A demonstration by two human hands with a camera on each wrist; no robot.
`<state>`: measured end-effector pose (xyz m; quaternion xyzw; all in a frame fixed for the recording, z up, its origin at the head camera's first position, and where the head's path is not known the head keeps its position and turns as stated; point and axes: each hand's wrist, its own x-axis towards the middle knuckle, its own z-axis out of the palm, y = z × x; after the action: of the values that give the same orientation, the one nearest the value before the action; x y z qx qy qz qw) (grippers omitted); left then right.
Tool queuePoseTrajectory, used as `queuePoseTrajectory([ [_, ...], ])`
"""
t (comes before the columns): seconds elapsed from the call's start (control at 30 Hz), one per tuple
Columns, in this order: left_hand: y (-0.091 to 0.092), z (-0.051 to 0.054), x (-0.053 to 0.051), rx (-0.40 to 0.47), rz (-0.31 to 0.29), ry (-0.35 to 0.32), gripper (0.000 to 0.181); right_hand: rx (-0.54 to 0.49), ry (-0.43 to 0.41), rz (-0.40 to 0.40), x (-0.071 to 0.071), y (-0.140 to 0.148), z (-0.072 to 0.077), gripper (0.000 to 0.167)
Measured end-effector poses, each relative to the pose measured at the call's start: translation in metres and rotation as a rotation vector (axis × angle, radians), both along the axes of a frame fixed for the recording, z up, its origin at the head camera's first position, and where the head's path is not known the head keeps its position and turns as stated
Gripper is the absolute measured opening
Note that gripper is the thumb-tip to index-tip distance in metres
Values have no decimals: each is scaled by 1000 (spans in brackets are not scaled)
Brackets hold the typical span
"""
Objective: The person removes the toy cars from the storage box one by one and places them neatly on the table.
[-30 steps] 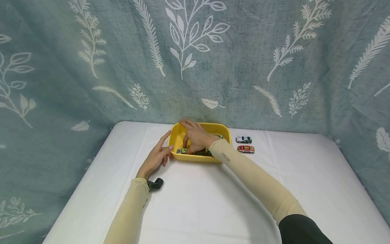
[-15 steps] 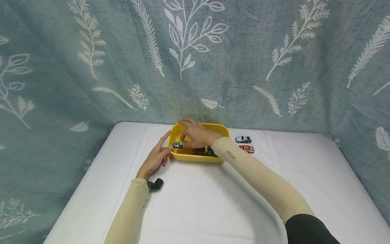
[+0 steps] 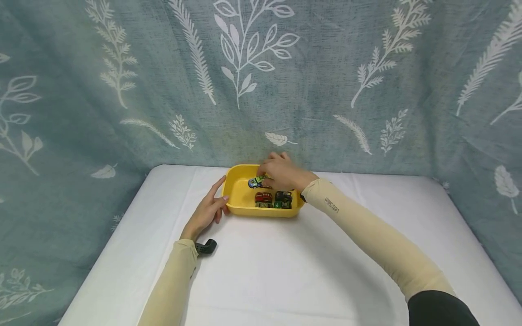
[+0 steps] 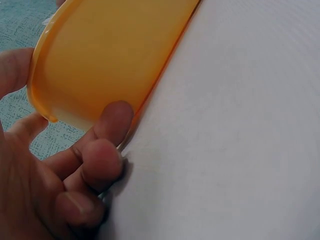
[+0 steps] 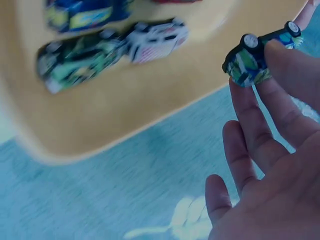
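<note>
While the left grip (image 3: 205, 213) braces the yellow tub (image 3: 244, 211), right grip (image 3: 284, 174): narrowed to a fingertip pinch on the blue-green toy car (image 3: 256, 182); ring and little fingers free of it.
Blue-green toy car: at the right grip's fingertips, over the yellow tub; looks lifted, tilted in the right wrist view.
Left grip: thumb at the rim, fingers loosely bent by the outer wall, not wrapped round it; nothing else held.
Red toy car (image 3: 263, 197): just on the person's side of the right grip, dark toy car (image 3: 283, 196) beside it.
White toy car (image 5: 157, 40): near the right grip, inside the yellow tub, end to end with the green-black toy car (image 5: 80, 57).
Worktop (image 3: 253, 271): below both grips, under the yellow tub.
Pinch advice: hold the body sides firmly, off the wheels; they could roll and let it slip.
Path advice: stay above rim height, I'd say, spare fingers clear of neighbouring cars.
Bracing advice: light pressure should do; a hard push could slide the yellow tub.
</note>
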<state>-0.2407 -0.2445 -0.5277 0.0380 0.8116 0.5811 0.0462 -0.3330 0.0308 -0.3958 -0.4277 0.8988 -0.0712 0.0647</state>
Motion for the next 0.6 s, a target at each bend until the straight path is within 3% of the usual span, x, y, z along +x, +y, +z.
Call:
queuePoseTrajectory([
  [0.6, 0, 0, 2, -2, 4, -4, 63, 64, 50, -157, -6, 86, 22, 25],
])
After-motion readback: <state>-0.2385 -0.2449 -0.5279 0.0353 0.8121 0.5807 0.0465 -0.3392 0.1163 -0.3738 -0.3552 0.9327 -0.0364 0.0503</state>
